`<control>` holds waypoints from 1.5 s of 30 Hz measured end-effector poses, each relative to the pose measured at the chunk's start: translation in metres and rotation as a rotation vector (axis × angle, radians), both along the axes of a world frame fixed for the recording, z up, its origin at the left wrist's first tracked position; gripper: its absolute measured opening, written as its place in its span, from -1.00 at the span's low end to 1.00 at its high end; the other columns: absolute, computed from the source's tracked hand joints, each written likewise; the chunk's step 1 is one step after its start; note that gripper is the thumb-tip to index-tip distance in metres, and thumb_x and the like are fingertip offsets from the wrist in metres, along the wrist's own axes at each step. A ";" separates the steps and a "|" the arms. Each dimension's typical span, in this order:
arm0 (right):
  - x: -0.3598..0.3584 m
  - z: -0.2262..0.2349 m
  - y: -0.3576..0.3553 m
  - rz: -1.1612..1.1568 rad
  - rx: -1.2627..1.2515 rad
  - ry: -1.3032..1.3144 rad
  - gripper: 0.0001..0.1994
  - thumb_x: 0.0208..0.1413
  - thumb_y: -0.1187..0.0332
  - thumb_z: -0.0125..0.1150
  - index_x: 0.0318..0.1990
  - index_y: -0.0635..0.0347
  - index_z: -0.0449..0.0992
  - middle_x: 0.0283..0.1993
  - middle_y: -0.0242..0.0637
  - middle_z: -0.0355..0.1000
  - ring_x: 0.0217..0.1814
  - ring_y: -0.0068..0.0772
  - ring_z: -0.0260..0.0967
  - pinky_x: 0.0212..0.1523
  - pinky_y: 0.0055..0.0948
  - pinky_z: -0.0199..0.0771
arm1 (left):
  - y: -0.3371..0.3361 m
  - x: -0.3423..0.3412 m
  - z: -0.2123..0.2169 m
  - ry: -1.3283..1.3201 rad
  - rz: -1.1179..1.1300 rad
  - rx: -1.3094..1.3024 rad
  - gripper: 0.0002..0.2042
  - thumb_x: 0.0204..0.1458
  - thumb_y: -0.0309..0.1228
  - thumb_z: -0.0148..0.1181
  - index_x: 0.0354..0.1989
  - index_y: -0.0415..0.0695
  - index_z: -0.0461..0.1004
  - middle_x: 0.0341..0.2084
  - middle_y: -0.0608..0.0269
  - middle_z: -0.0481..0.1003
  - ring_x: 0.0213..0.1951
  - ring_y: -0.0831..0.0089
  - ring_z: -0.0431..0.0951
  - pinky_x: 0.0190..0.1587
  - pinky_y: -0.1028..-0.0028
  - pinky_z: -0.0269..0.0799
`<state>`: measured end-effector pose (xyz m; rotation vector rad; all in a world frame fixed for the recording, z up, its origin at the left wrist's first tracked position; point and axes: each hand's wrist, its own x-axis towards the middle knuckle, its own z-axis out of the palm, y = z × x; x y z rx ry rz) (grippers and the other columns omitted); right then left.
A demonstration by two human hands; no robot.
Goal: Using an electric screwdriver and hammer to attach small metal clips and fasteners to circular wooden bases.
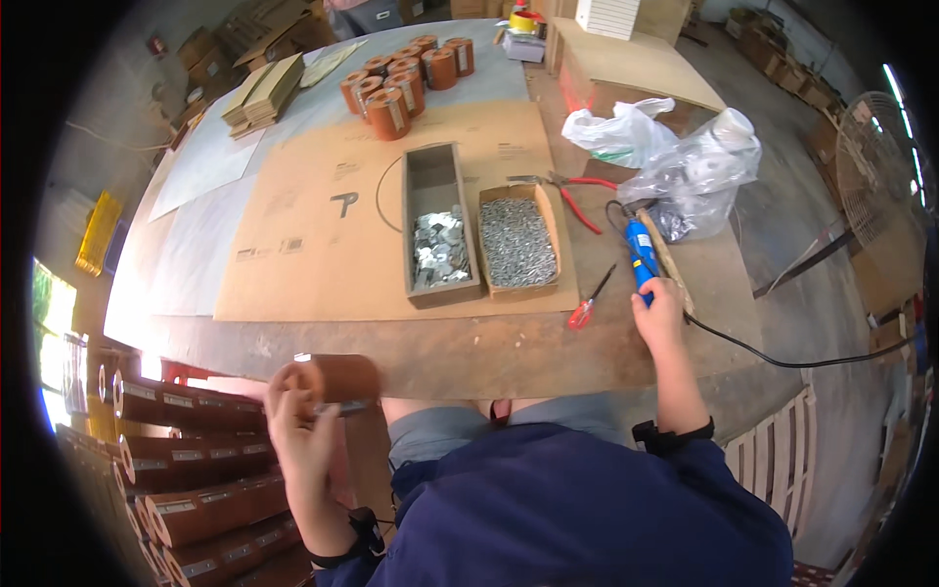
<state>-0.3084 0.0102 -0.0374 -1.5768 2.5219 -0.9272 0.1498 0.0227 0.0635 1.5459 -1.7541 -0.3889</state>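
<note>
My left hand [298, 430] grips a brown cylindrical roll [337, 379] with a pale end, held at the near edge of the wooden table [469, 352]. My right hand [659, 305] is closed on the handle of a blue corded electric tool [638, 249] that lies on the table's right side; its black cable [782, 360] trails off to the right. A red-handled screwdriver [591, 299] lies just left of that hand.
Two open boxes sit mid-table on brown cardboard: a grey one with small metal plates [438, 249] and a cardboard one with screws [517, 242]. Red-handled pliers [572, 193], plastic bags [685, 161] and several upright brown rolls [401, 83] lie beyond. More rolls are stacked at lower left [196, 489].
</note>
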 end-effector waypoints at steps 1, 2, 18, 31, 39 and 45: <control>0.002 -0.003 -0.001 -0.009 -0.030 0.068 -0.80 -0.27 0.45 0.25 -0.42 0.16 0.37 -0.30 -0.20 0.27 -0.14 -0.08 0.19 -0.14 -0.22 0.22 | -0.003 -0.021 0.004 0.060 -0.091 0.052 -0.74 -0.42 -0.67 0.18 -0.46 -0.30 0.32 -0.05 -0.03 0.26 -0.02 0.18 0.30 -0.02 0.35 0.23; 0.000 -0.005 -0.001 -0.017 -0.058 0.137 -0.77 -0.27 0.44 0.25 -0.38 0.15 0.37 -0.23 -0.18 0.24 -0.08 -0.04 0.14 -0.08 -0.19 0.19 | -0.008 -0.038 0.000 -0.018 -0.202 -0.030 -0.73 -0.44 -0.65 0.20 -0.47 -0.30 0.33 -0.05 -0.04 0.26 -0.03 0.15 0.31 -0.04 0.33 0.25; -0.023 -0.013 -0.029 -0.132 0.350 0.107 -0.29 -0.14 0.20 0.17 0.17 0.17 -0.02 -0.03 0.16 0.19 0.00 0.12 0.19 -0.02 -0.13 0.23 | -0.027 -0.151 -0.067 0.101 -0.483 -0.078 -0.33 -0.46 -0.51 0.37 -0.05 -0.21 0.18 0.04 -0.11 0.09 0.03 -0.04 0.20 -0.02 0.23 0.26; -0.035 -0.023 -0.024 -0.106 0.318 0.033 -0.30 -0.14 0.16 0.17 0.16 0.19 0.01 0.14 0.05 0.09 0.11 0.05 0.12 0.07 -0.19 0.15 | -0.038 -0.133 -0.093 0.297 -0.539 0.210 -0.19 -0.34 -0.30 0.37 0.10 -0.28 0.01 -0.04 -0.11 0.20 0.00 0.03 0.26 0.00 0.30 0.24; -0.031 -0.017 -0.025 -0.137 0.322 0.013 -0.29 -0.15 0.17 0.18 0.16 0.20 0.01 0.11 0.03 0.14 0.12 0.03 0.12 0.08 -0.18 0.14 | -0.152 -0.117 -0.049 -0.035 -0.377 0.081 -0.80 -0.09 -0.39 0.07 -0.26 -0.14 0.42 -0.34 0.17 0.44 -0.23 0.20 0.42 -0.19 0.26 0.32; -0.027 -0.014 -0.030 -0.153 0.369 0.012 -0.28 -0.16 0.16 0.18 0.16 0.17 0.02 0.11 0.03 0.15 0.12 0.01 0.13 0.07 -0.18 0.15 | -0.191 -0.134 -0.054 -0.595 -0.447 0.084 -0.87 -0.21 -0.37 0.17 -0.42 -0.02 0.50 -0.44 0.26 0.46 -0.27 0.31 0.42 -0.15 0.31 0.24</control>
